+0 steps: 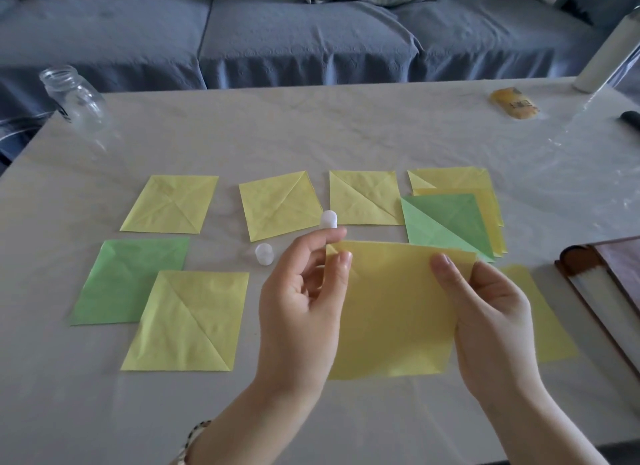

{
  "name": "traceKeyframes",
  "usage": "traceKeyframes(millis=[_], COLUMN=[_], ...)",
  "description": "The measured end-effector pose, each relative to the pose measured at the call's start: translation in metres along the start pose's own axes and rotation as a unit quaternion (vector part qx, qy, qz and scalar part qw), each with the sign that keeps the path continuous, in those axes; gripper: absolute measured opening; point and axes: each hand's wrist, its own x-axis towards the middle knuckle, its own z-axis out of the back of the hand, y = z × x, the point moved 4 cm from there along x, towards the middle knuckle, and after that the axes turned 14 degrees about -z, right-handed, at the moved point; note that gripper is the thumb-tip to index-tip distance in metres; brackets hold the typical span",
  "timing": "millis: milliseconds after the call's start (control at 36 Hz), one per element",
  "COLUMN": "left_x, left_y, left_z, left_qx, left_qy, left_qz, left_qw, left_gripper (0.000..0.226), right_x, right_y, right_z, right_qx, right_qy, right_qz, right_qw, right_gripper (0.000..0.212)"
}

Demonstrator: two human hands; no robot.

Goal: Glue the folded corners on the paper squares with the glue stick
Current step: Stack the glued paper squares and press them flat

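Writing is scarce here: the orange packet (515, 103) far beyond the fingers carries dark print, too blurred to read, and the clear glass jar (77, 101) at the far left shows a dark mark, equally unreadable.

Both hands hold one yellow paper square (394, 308) up off the pale cloth-covered table (311, 135). Left hand (298, 312) pinches the sheet's upper left corner between thumb and index finger, where a small fold shows; right hand (491, 312) grips the upper right edge, thumb on the near face, fingers closed behind.

Just past the left fingertips stands the white translucent glue stick (328, 219), uncapped, its small white cap (264, 254) lying just left of those fingers. Beyond the fingers, three creased yellow squares lie in a row, then a stack of yellow sheets (460, 184) with a green folded square (450, 222) on top, just behind the right fingertips. Left of the left hand, a yellow creased square (187, 322) overlaps a green square (124, 277). Another yellow sheet (547, 319) peeks out beside the right hand. Grey-blue sofa (277, 34) fills the background.
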Motion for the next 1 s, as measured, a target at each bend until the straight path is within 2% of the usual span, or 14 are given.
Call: traceKeyframes(millis=[83,222,361,444,556,750,889,1000], left_x=[0.0,0.0,0.0,0.0,-0.001,-0.014,-0.032,-0.043], left_y=[0.001,0.005,0.007,0.008,0.012,0.03,0.061,0.082], left_z=[0.001,0.003,0.004,0.007,0.009,0.013,0.025,0.032], left_qx=[0.01,0.023,0.04,0.049,0.076,0.182,0.215,0.24], left_qy=[0.006,0.017,0.025,0.033,0.072,0.166,0.187,0.206], left_qz=[-0.004,-0.003,-0.008,-0.01,-0.006,-0.007,0.024,0.035], left_qw=[1.0,1.0,0.999,0.998,0.994,0.969,0.958,0.948], left_gripper=[0.024,0.022,0.024,0.022,0.008,0.012,0.01,0.008], right_x=[0.001,0.005,0.005,0.007,0.009,0.019,0.023,0.024], right_y=[-0.001,0.0,0.005,0.007,0.008,-0.018,-0.053,-0.072], right_z=[0.0,0.001,0.0,0.001,0.001,0.001,-0.002,-0.003], right_qx=[0.007,0.001,-0.043,-0.081,-0.139,-0.228,-0.294,-0.373], right_qy=[0.0,0.036,0.027,0.022,0.033,0.086,0.123,0.1], right_qz=[0.002,0.042,0.056,0.061,0.059,-0.009,-0.059,-0.037], right_qw=[1.0,0.998,0.997,0.995,0.988,0.97,0.946,0.922], right_gripper=[0.033,0.05,0.012,0.019,0.023,0.022,0.028,0.032])
